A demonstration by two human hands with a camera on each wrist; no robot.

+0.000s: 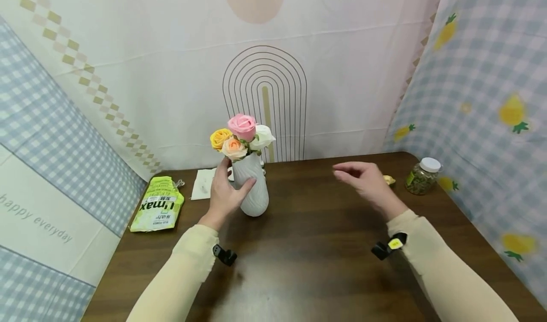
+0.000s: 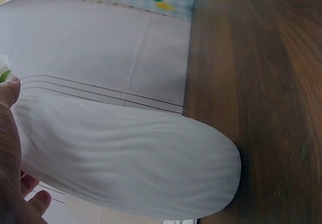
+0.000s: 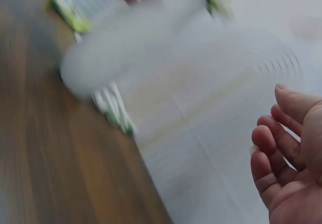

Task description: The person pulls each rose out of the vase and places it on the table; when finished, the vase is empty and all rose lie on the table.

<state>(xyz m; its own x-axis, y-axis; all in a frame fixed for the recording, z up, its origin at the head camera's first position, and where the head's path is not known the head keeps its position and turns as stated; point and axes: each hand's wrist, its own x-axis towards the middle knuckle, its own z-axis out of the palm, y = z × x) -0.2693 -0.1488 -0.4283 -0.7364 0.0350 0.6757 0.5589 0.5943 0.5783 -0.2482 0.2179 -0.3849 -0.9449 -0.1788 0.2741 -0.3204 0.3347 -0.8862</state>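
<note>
A white vase [image 1: 253, 189] with a wavy ribbed surface holds pink, yellow, peach and white roses [image 1: 242, 127]. My left hand [image 1: 226, 194] grips the vase near its neck, thumb on the near side. In the left wrist view the body of the vase [image 2: 136, 153] stretches away from the hand [image 2: 12, 158], its base by the brown tabletop. My right hand [image 1: 363, 182] is raised over the right part of the table, apart from the vase. Its fingers [image 3: 266, 153] are loosely bent with nothing between them.
On the left lies a green and white bag [image 1: 158, 205]. White paper [image 1: 202, 184] lies behind my left hand. A jar [image 1: 423, 175] of green bits with a white lid stands at the far right. A small yellow thing [image 1: 389, 180] shows beyond my right hand. Cloth curtains [image 1: 342, 94] surround the table.
</note>
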